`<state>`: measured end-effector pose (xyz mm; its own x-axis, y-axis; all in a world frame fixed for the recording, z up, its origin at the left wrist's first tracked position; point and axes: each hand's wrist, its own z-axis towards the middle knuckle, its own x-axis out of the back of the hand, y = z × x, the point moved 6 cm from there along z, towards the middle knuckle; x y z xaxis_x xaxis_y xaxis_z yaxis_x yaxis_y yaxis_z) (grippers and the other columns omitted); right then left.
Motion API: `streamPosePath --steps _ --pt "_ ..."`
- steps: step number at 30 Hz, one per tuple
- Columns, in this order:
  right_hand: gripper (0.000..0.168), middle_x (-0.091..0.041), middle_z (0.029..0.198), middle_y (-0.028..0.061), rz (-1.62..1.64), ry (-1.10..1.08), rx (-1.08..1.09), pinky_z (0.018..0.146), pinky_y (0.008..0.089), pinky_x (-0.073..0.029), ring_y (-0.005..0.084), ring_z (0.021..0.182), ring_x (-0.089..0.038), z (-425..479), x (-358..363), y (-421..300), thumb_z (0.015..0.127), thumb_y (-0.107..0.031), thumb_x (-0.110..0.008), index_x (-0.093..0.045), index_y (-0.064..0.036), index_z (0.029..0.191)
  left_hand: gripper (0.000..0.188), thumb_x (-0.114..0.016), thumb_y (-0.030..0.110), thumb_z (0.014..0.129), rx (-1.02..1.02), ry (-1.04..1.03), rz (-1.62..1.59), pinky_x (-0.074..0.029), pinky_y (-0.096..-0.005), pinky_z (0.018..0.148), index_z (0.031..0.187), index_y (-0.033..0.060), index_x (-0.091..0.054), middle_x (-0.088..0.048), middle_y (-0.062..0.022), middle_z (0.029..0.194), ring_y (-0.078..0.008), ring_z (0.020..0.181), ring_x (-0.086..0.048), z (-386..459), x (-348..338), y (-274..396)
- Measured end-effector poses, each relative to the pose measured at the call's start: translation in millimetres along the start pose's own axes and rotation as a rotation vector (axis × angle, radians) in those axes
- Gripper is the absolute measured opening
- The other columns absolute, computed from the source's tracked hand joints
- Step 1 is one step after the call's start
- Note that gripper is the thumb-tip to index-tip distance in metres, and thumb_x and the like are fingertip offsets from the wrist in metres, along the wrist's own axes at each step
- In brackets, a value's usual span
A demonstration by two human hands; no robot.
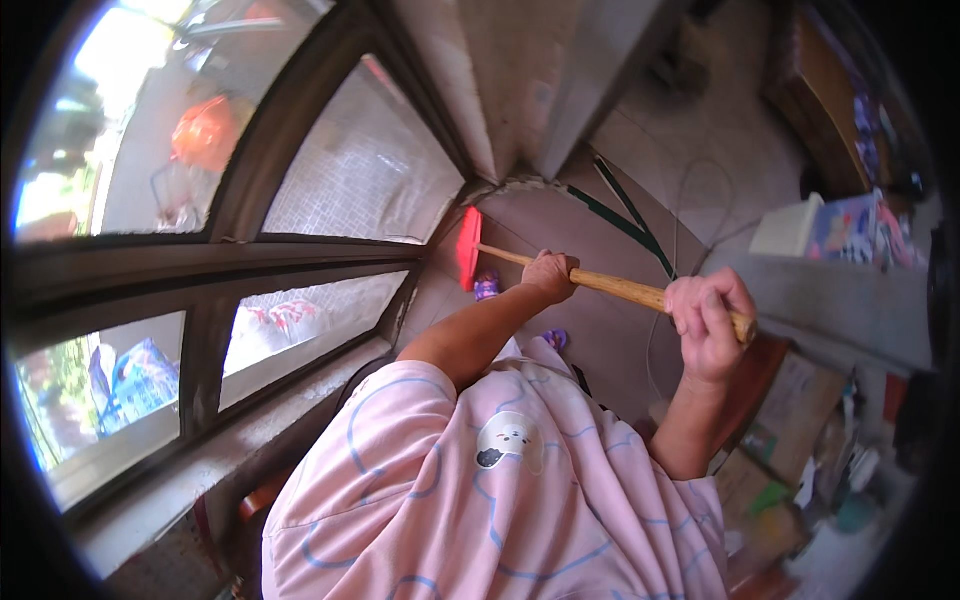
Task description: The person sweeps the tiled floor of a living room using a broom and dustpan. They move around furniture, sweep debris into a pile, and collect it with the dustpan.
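Observation:
A long wooden handle [616,287] slants across in front of my body. My left hand [551,274] is wrapped around it partway along, nearer the red head. Close to the blunt top end, my right hand [709,319] grips the same handle. At its far end is a wide red head [469,249], low by the floor beside the window frame; whether it is a broom or another floor tool I cannot tell. One purple shoe [487,286] is right next to the red head, and the other purple shoe [555,340] is farther back.
Dark-framed glass panes [367,157] rise on the left above a sill [247,435]. Dark green strips [619,219] and a thin cable [651,352] lie on the tiled floor [525,217]. Right are a white container [786,225], cardboard boxes [799,405] and clutter.

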<state>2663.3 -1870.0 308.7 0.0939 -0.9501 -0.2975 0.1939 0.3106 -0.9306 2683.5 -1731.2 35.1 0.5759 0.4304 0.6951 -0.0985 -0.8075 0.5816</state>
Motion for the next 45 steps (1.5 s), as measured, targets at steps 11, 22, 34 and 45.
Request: streamPosePath --steps 11,22,34,45 --pt "0.018 -0.034 0.053 -0.0025 -0.129 0.621 0.090 0.058 0.0304 -0.034 0.0107 0.050 -0.035 -183.6 133.9 -79.8 0.095 -0.012 -0.043 -0.040 -0.009 0.078 0.017 -0.062 0.023 0.079 -0.278 -0.391 0.114 -0.052 -0.0434 0.081 0.094 0.0172 -0.067 -0.069 -0.0099 0.097 -0.0315 0.095 -0.066 -24.6 -139.3 155.7" --pt "0.021 -0.037 0.053 -0.0007 -0.313 0.730 0.325 0.057 0.0336 -0.037 0.0118 0.049 -0.037 -244.5 101.6 -129.4 0.095 -0.022 -0.050 -0.039 -0.008 0.083 0.017 -0.064 0.020 0.075 -0.580 -0.542 0.231 -0.051 -0.0423 0.081 0.091 0.0137 -0.065 -0.066 -0.0085 0.096 -0.0309 0.098 -0.062 -43.6 -129.9 216.6" --pt "0.013 -0.052 0.070 0.0051 -0.455 0.907 0.218 0.067 0.0316 -0.044 0.0133 0.064 -0.047 -186.3 57.1 4.4 0.088 0.001 -0.052 -0.047 -0.005 0.078 0.012 -0.067 0.012 0.072 -0.776 -0.428 0.393 -0.050 -0.0421 0.082 0.084 0.0133 -0.065 -0.063 -0.0123 0.094 -0.0329 0.095 -0.060 91.9 -139.9 113.9" --pt "0.016 -0.040 0.062 0.0021 -0.430 1.446 0.295 0.056 0.0290 -0.033 0.0124 0.056 -0.037 -250.1 -25.6 -86.7 0.093 -0.010 -0.055 -0.046 -0.006 0.080 0.008 -0.065 0.013 0.070 -1.205 -0.968 0.111 -0.048 -0.0451 0.077 0.077 0.0088 -0.063 -0.065 -0.0139 0.085 -0.0363 0.086 -0.062 -73.1 -219.0 163.9"
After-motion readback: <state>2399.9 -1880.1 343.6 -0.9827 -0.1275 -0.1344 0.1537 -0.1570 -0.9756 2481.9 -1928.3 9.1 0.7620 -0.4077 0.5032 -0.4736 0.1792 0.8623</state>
